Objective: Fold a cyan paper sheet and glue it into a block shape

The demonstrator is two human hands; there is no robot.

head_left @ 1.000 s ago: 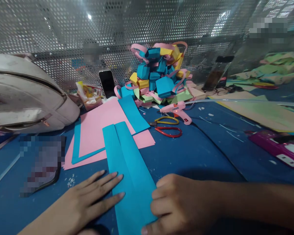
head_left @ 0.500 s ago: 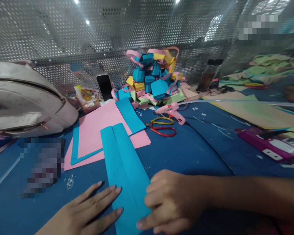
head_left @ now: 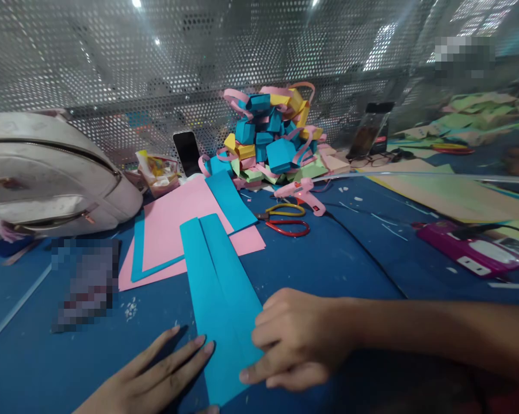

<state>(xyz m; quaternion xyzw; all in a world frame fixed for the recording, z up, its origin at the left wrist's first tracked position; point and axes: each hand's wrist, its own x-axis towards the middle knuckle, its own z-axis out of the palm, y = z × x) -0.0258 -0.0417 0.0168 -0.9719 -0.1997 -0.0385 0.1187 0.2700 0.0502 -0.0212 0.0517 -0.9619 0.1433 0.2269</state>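
A long folded sheet of blue paper [head_left: 216,287] lies on the table in front of me, its two long sides turned in towards a seam down the middle. My left hand [head_left: 156,365] lies flat with fingers spread, its fingertips on the sheet's left edge near the close end. Over the right edge rests my right hand [head_left: 292,339], fingers curled, with the index finger pressing on the paper by the near corner. Its palm side is hidden. Beyond the folded sheet are pink paper [head_left: 177,227] and another blue strip [head_left: 231,201].
Scissors [head_left: 285,218] and a pink glue gun [head_left: 300,195] with a cord lie ahead. Behind them rises a pile of small paper baskets [head_left: 268,132]. A white backpack [head_left: 56,178] stands left, a phone [head_left: 187,152] leans at the back, and a purple power strip [head_left: 470,247] is right.
My right hand has shifted slightly towards the near end of the blue paper. My left hand has slid a little nearer to me. The view has tilted slightly.
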